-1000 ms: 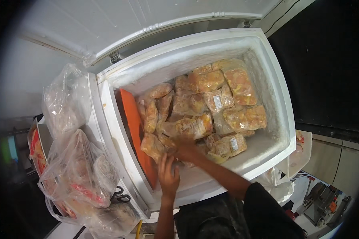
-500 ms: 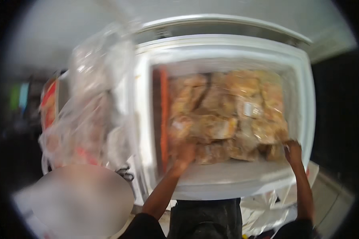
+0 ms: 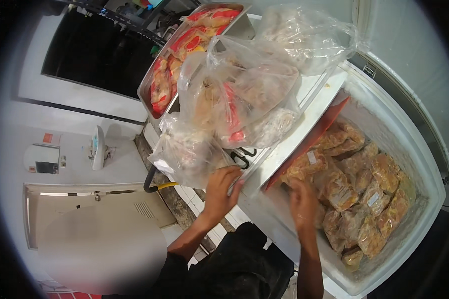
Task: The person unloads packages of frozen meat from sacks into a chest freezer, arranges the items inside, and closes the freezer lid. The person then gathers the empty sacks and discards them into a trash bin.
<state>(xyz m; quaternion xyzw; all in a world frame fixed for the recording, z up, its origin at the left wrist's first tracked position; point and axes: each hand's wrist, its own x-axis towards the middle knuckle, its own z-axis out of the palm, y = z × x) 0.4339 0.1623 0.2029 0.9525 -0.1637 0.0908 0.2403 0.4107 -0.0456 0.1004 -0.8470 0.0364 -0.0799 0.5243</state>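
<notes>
Fingers of the left hand [image 3: 217, 197] are curving with the thumb apart, just beside the bag [image 3: 184, 152] and scissors [image 3: 240, 159]; I cannot tell whether they are gripping anything. Right hand [image 3: 303, 202] fingers are curling near the packs [image 3: 341, 192] lying in the freezer [image 3: 434, 197], their hold unclear.

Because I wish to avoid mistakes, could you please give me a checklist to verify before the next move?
1. White hinged freezer lid raised: ok.
2. Right hand inside the white chest freezer: ok.
3. Right hand gripping the yellowish-brown plastic-wrapped packet with white label: cannot tell, fingertips unclear.
4. Left hand well away from the black looped scissors handles: not ok, fingers look close.
5. Large clear plastic bag outside the freezer's opening: ok.
</notes>
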